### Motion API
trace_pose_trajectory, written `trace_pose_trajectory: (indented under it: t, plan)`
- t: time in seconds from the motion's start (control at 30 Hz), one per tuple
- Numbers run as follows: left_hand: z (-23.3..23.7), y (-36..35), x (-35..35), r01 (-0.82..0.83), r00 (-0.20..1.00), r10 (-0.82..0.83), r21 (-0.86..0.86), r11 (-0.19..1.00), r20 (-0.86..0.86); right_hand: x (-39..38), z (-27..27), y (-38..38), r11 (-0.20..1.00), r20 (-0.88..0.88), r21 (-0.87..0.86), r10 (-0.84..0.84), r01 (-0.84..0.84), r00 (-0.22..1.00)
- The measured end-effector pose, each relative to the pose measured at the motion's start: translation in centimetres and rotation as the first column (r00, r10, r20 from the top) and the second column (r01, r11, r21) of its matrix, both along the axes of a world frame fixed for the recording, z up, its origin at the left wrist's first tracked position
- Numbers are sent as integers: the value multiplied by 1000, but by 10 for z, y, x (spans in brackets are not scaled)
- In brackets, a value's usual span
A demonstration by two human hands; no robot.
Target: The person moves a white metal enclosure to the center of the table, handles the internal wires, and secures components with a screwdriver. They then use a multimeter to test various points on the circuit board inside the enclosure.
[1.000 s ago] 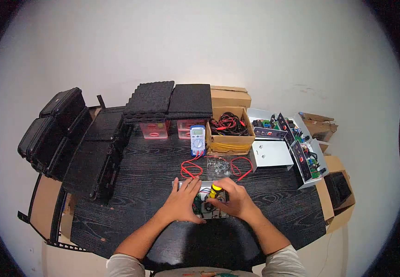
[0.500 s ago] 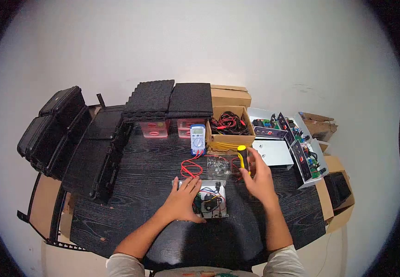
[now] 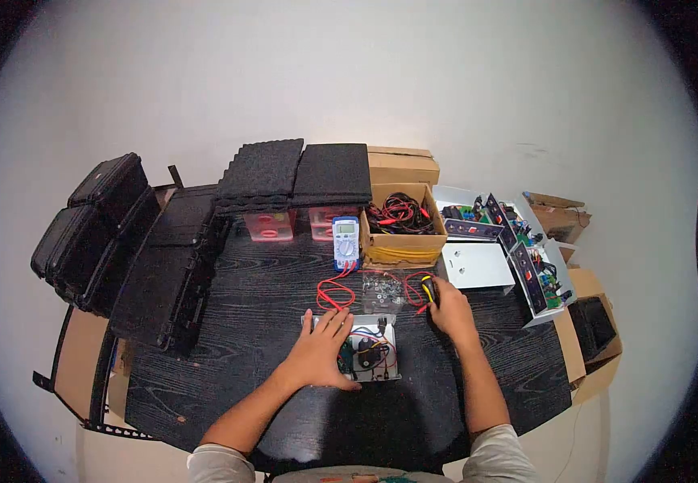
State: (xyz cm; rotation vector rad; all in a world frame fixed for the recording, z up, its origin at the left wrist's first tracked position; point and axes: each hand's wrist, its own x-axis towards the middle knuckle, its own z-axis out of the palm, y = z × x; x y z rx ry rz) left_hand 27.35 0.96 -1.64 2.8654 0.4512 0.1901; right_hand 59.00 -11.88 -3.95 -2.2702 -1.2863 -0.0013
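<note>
My left hand point(image 3: 319, 352) rests with spread fingers over the left part of a small open metal case point(image 3: 391, 372). Inside the case I see wires, a green circuit board and a round black component point(image 3: 370, 351). To the right of the case, my right hand point(image 3: 452, 312) is closed on a yellow-and-black screwdriver point(image 3: 428, 284), low over the table; its tip is hard to make out. Close to that hand are a red test lead point(image 3: 414, 281) and a clear bag of small metal parts point(image 3: 383, 291).
A multimeter point(image 3: 346, 242) with red leads lies behind the case. Farther back is a cardboard box point(image 3: 401, 251) of cables. White metal housings point(image 3: 478, 266) with circuit boards stand at right. Black hard cases point(image 3: 159, 294) are stacked left, and foam sheets point(image 3: 332, 173) top red-fronted bins point(image 3: 271, 227).
My right hand has lowered the screwdriver toward the table, and its handle has tipped over from upright. My left hand stays on the case.
</note>
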Motion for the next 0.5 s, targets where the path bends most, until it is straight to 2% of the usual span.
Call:
trace_pose_trajectory:
  t: [0.13, 0.5]
  plan:
    - [-1, 1, 0, -1, 1000, 1, -3, 1000, -9, -1, 0, 2, 994, -18, -96, -46, 44, 999]
    - [2, 0, 0, -5, 1000, 5, -19, 1000, -20, -6, 7, -1, 987, 99, -148, -46, 61, 994]
